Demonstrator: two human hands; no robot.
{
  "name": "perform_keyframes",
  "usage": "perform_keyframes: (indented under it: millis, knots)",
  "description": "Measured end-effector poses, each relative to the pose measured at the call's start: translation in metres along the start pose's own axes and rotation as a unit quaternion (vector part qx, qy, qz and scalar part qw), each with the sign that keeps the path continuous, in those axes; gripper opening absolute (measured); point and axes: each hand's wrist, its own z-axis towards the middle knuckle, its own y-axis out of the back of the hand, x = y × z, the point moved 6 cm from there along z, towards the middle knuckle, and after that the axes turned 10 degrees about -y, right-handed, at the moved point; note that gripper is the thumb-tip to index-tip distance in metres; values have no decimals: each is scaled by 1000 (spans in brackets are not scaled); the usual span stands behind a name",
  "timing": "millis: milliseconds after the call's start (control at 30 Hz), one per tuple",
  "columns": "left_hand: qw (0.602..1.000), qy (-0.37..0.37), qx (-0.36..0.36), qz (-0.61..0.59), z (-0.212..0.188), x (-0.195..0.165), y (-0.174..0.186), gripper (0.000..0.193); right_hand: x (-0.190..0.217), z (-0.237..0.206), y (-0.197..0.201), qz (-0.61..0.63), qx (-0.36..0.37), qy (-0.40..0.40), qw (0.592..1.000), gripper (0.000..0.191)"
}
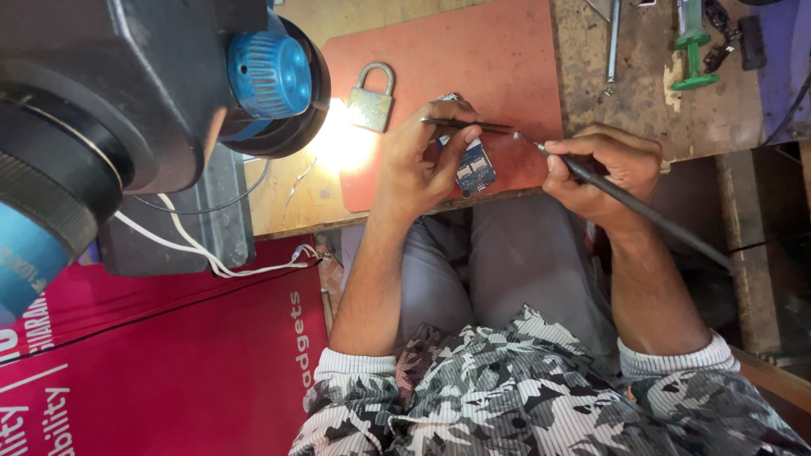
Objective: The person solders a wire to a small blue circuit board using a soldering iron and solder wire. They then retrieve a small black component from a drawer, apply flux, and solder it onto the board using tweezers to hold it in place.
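This is a small repair workshop, the kind where electronics get fixed at a crowded bench. The wooden surface [642, 101] is scarred, stained and chipped from long use, and a worn red mat [498, 51] covers the working spot. A bright lamp glare falls on the mat beside a brass padlock [372, 100]. A blue circuit board [475, 169] and a soldering iron [625, 198] point to electronic repair. A green-handled tool [693, 51] and metal bits lie at the far edge, and a black microscope with a blue knob [270, 74] looms over the bench.
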Motion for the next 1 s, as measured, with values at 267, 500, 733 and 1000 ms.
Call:
perform_keyframes:
  millis: [267, 500, 733, 1000]
  knots:
    - [999, -16, -23, -43, 2, 0, 1, 18, 17, -4, -5, 75, 70, 0, 995, 14]
    - [997, -3, -52, 52, 0, 4, 8, 17, 28, 0, -14, 73, 136, 39, 987, 17]
    - [996, -15, -62, 55, 1, 5, 10, 17, 25, 1, -18, 62, 149, 29, 986, 20]
    - [995, -13, -59, 78, 1, 5, 12, 18, 23, -1, -21, 55, 155, 23, 986, 19]
